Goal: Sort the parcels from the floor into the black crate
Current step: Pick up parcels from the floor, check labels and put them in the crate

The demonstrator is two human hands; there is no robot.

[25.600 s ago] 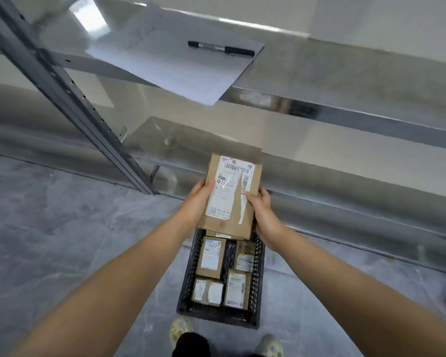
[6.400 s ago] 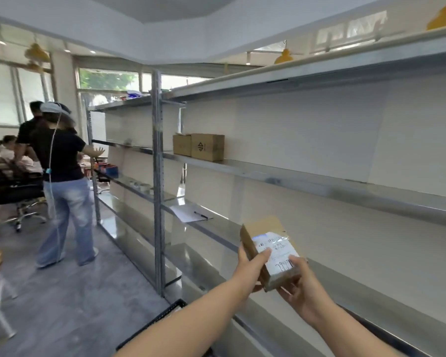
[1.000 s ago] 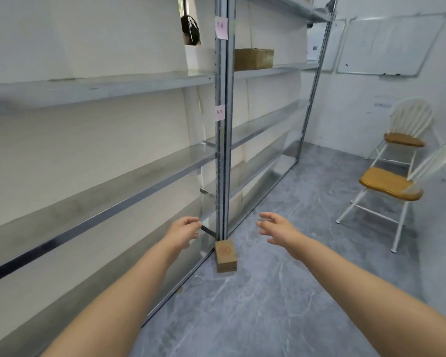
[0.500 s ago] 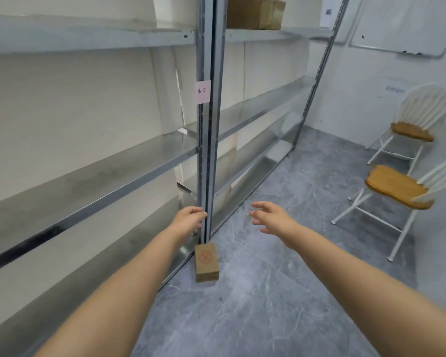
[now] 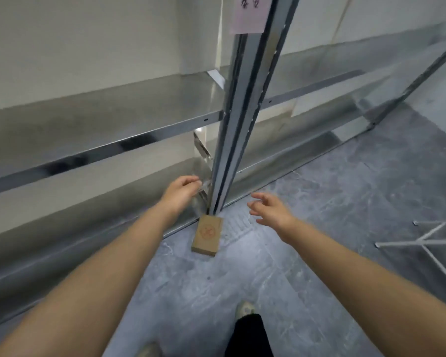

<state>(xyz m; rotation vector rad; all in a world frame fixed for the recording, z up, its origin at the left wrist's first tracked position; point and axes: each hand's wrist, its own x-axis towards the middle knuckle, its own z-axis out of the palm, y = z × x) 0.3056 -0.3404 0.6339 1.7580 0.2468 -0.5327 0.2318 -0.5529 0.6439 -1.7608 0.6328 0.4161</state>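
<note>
Our left hand [image 5: 180, 193] and right hand [image 5: 272, 210] reach out empty, each grip apart, toward the small flat brown cardboard parcel [image 5: 207, 237] on the grey floor [image 5: 319, 202] mid-frame, so we should bend low and hold both long sides.

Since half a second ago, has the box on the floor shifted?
No. The box lies at the foot of the shelf post as before; only the camera came closer.

Both bare forearms are stretched forward and downward. The left hand [image 5: 180, 192] is held loosely curled, empty. The right hand [image 5: 273, 209] is spread, fingers apart, empty.
</note>
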